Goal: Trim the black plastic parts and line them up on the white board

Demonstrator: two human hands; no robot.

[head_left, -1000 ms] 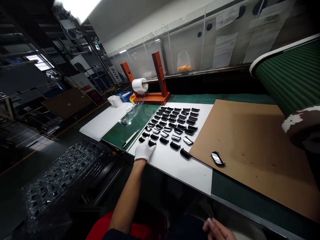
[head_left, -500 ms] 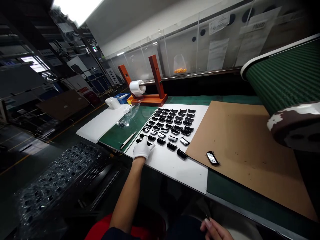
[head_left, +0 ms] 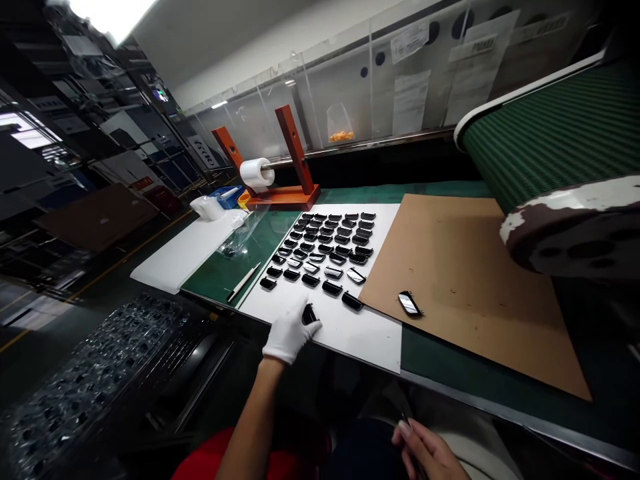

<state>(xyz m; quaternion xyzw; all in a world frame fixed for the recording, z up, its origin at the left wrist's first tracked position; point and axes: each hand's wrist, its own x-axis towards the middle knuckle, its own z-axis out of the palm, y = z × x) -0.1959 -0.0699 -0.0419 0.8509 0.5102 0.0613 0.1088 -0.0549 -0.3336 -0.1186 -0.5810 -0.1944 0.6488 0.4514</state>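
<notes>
A ceiling lamp [head_left: 107,10] blows out white at 11 o'clock, the brightest spot in the frame. Small glints of glare sit on the glossy black parts [head_left: 320,243] at centre, above a bright white sheet [head_left: 373,343]. Shadow gathers at 7 and 5 o'clock, where the bare right hand [head_left: 430,453] sits dim. Wide-angle distortion bends the green conveyor belt [head_left: 545,137] at 2 o'clock. The gloved left hand [head_left: 289,335] looks slightly soft.

The green-topped workbench [head_left: 400,195] carries a white sheet [head_left: 370,340] ranked with glossy black pieces [head_left: 320,248] at its centre, brown cardboard [head_left: 450,280] toward 3 o'clock, and a white board [head_left: 185,253] toward 9 o'clock. An orange wooden stand [head_left: 285,198] sits near 12 o'clock.
</notes>
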